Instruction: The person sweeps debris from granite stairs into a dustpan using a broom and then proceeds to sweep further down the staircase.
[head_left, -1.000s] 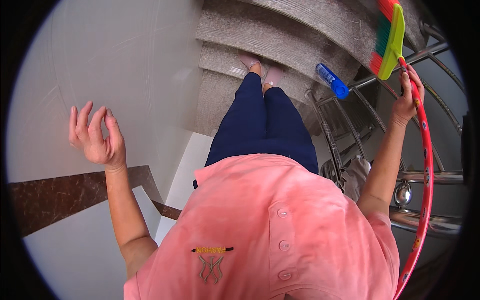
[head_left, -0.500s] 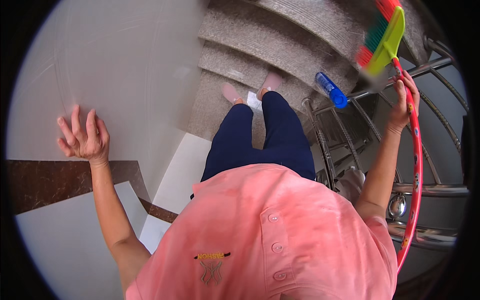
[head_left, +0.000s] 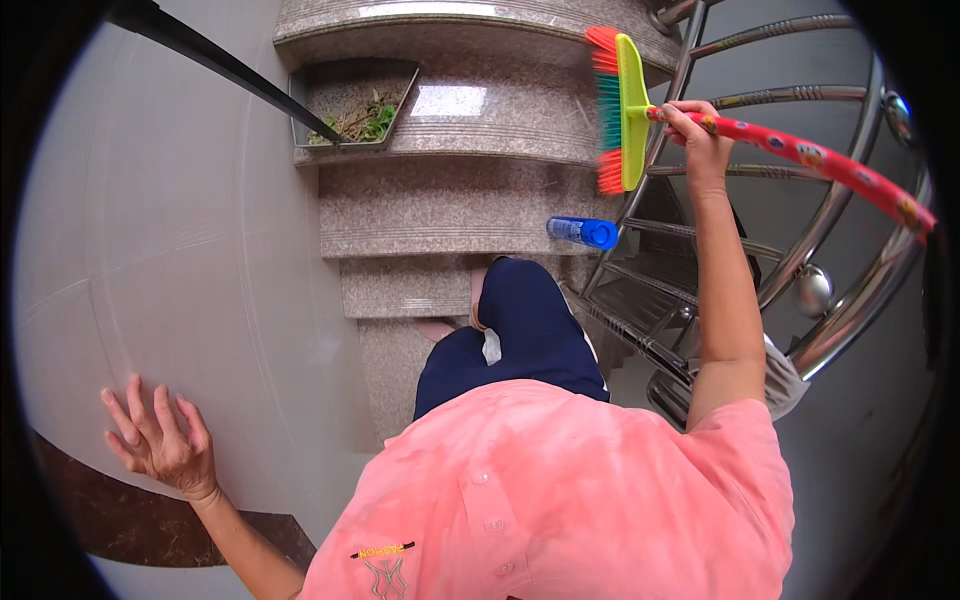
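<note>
My right hand (head_left: 698, 138) is closed round the red handle of a broom (head_left: 632, 115), close below its yellow-green head. The red and green bristles point left, and the handle runs off to the right over the railing. On the left, my left hand (head_left: 165, 440) lies against the pale wall with its fingers spread, holding nothing. A blue can (head_left: 583, 232) lies on its side on a step, near the railing and below the broom head. Higher up the stairs, at the wall side, a long-handled dustpan (head_left: 355, 105) holds green leaves and debris.
Speckled stone steps (head_left: 450, 205) curve upward ahead of me. A shiny metal railing (head_left: 830, 235) runs along the right side, with a pale plastic bag (head_left: 785, 380) by its lower part. The wall (head_left: 200, 200) borders the left.
The view has shifted, with the dustpan coming into sight. The broom has swung from pointing upward to lying more sideways, still in my right hand. One leg is raised. My left hand stays at the wall.
</note>
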